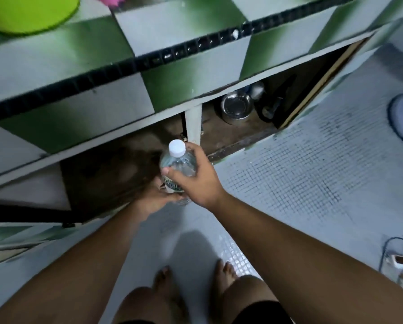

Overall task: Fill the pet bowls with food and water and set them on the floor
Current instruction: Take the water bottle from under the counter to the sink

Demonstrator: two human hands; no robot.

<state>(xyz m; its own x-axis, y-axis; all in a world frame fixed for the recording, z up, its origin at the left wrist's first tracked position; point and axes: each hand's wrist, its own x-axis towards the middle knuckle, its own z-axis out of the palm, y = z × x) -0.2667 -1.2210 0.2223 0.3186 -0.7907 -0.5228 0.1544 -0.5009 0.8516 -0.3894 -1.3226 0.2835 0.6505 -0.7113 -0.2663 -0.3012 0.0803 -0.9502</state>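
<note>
Right hand (201, 181) grips the shoulder of a clear water bottle (179, 166), white cap (176, 148) on, mid-frame; left hand (156, 197) cups its lower end, fingers curled round it. The green-and-white label (171, 184) is too blurred to read. A steel bowl (236, 106) sits at one o'clock, under the counter (184, 26); a lime bowl (29, 12) at ten

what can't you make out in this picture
All in the head view:
Water bottle: label half covered by the right hand; base hidden by the left hand.
Steel bowl under the counter: shadow hides its contents.
Dark object beside it: too dim to name.
Green dish: cut off by the top edge.
</note>
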